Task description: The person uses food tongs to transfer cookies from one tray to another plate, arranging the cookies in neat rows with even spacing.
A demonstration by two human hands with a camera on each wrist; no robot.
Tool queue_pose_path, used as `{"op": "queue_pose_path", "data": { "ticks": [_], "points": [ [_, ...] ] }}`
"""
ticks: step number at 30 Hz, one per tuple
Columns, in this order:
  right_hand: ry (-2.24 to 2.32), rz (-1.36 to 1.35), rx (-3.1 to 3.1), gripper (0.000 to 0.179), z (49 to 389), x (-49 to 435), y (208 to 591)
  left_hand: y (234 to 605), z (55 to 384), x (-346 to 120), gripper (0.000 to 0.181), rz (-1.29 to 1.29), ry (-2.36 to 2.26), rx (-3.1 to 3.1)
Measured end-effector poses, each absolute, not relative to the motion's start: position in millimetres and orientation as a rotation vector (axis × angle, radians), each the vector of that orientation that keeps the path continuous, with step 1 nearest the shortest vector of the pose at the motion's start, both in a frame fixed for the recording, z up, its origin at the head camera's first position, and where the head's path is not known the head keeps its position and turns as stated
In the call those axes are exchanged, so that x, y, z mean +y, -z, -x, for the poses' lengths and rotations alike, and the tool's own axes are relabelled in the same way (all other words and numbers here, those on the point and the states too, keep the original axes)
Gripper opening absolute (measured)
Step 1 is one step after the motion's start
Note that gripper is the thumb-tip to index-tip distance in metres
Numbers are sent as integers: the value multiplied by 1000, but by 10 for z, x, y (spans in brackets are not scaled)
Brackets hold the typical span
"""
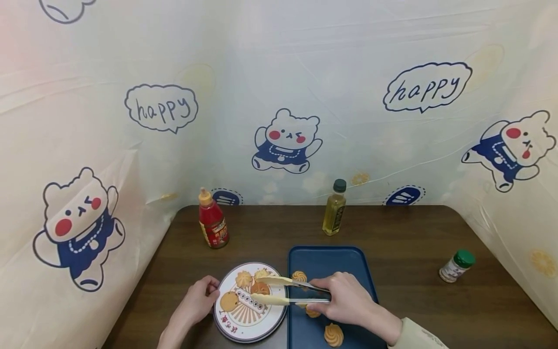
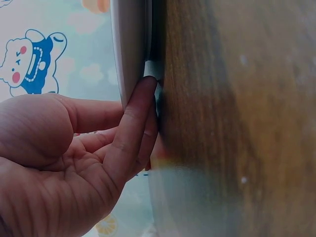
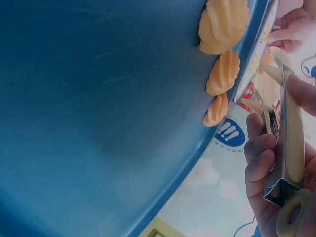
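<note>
At the left rim of a round white printed plate (image 1: 246,320), my left hand (image 1: 198,300) pinches the edge. Its thumb lies on top and its fingers (image 2: 133,128) are under the rim in the left wrist view. My right hand (image 1: 344,298) grips metal tongs (image 1: 307,301) with cream tips, reaching left across the tray's edge over the plate. The tips stand apart, with a browner cookie (image 1: 260,288) between them as seen from above. Other cookies (image 1: 229,301) lie on the plate. Three swirled cookies (image 1: 333,335) rest along the left side of a blue tray (image 1: 331,259).
A red sauce bottle (image 1: 213,225) stands behind the plate, and an oil bottle (image 1: 334,211) behind the tray. To the right lies a green-capped spice jar (image 1: 456,266), tilted in view. A printed curtain (image 1: 357,135) closes off the table's back and sides.
</note>
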State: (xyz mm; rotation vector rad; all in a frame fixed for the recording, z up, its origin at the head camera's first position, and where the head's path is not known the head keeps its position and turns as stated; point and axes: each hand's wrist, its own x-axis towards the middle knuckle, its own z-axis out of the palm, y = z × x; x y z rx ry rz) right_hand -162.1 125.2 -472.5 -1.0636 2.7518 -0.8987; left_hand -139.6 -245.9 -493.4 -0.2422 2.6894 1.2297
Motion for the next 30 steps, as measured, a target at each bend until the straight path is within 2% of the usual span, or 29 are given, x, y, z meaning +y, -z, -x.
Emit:
{"op": "queue_pose_path", "data": {
  "ticks": [30],
  "points": [
    [773,1111,2784,47,1622,1052,4802,4947,1402,-2464,9,252,-1205,2701]
  ]
}}
